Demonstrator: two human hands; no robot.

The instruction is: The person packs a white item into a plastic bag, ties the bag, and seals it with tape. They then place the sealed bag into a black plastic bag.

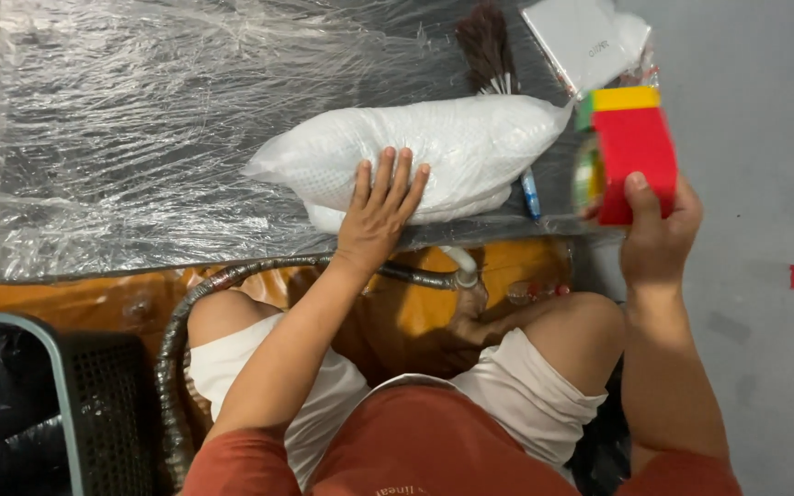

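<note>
white plastic-wrapped bundle (434, 152) mid-sheet, flat white box (581, 37) top right, red-yellow-green packet (634, 161) at right

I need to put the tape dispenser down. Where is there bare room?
Free: the plastic sheet left of the white bag, and the grey floor right of the tape dispenser. Crowded: around the bag and box.
</note>
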